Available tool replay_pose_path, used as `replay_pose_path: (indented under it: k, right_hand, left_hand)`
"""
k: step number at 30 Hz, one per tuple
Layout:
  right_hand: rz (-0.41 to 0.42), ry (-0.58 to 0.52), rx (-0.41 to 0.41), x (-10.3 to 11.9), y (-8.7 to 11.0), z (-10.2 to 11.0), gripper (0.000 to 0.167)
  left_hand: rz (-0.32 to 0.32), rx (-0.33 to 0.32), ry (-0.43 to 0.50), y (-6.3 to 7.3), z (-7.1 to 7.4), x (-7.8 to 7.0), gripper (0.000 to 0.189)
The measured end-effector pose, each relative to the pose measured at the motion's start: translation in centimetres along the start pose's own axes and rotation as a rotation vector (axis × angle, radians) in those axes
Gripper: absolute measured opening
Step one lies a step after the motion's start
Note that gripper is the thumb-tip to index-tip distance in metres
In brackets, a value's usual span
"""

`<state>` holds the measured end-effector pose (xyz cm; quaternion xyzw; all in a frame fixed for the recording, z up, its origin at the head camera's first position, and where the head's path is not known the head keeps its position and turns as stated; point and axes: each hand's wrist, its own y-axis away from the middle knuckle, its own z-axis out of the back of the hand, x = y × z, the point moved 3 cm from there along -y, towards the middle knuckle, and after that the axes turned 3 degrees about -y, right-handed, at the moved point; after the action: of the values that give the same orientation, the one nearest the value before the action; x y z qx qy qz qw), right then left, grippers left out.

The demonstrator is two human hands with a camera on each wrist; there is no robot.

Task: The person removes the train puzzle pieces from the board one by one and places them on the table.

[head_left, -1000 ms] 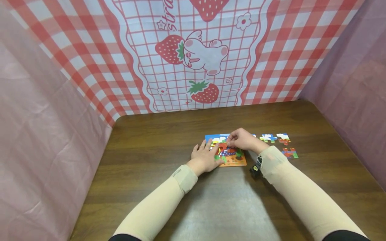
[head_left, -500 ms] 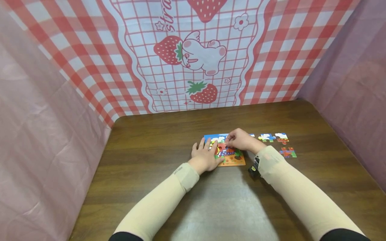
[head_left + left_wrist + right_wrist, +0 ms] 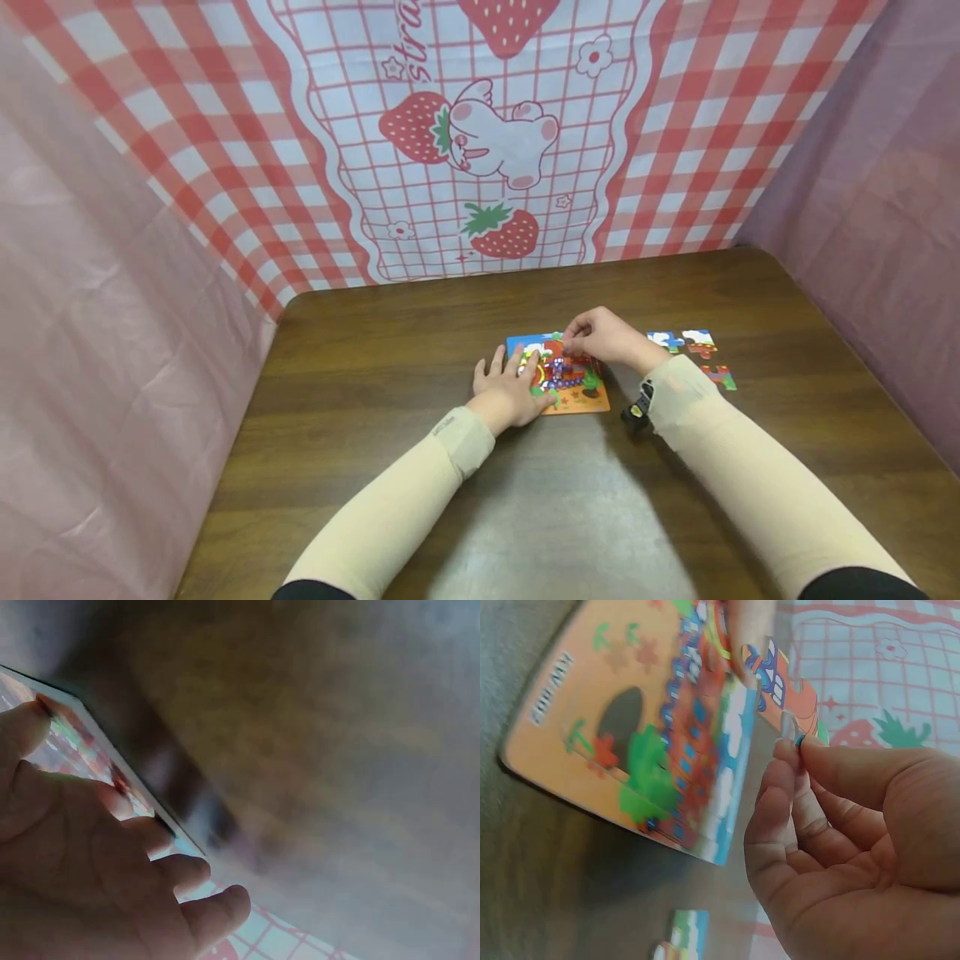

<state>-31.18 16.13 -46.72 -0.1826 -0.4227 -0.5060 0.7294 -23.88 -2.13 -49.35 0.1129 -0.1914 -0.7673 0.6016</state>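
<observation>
On the wooden table lies a colourful jigsaw puzzle board (image 3: 592, 407) with an orange lower edge and blue top. My left hand (image 3: 510, 396) rests on its left side with the fingers spread straight; the left wrist view shows those fingers along the board's edge. Above the upper part of the board, my right hand (image 3: 607, 338) pinches an orange and purple puzzle piece (image 3: 789, 691) between thumb and fingertips. That piece is tilted and raised off the board. In the right wrist view, the board's printed picture is partly blurred.
Several loose puzzle pieces lie right of the board, among them a cloud piece (image 3: 663, 339), a white-and-red piece (image 3: 699, 342) and a red-green piece (image 3: 722, 377). A small black device (image 3: 636, 414) hangs at the right wrist. A checked strawberry cloth (image 3: 495, 150) stands behind the table.
My right hand has risen slightly from the board, and the pinched puzzle piece is now lifted and tilted, showing more of the picture under it. The left hand stays in place.
</observation>
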Motion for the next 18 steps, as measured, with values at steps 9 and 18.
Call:
replay_pose_path:
  k: [9, 18]
  right_hand:
    - [0.018, -0.017, -0.045, 0.2, 1.7, 2.9, 0.020]
    - [-0.014, -0.071, -0.073, -1.7, 3.9, 5.3, 0.022]
  left_hand:
    - [-0.035, -0.064, 0.038, -0.3, -0.4, 0.2, 0.082]
    - [-0.048, -0.079, 0.031, 0.0, -0.5, 0.5, 0.081]
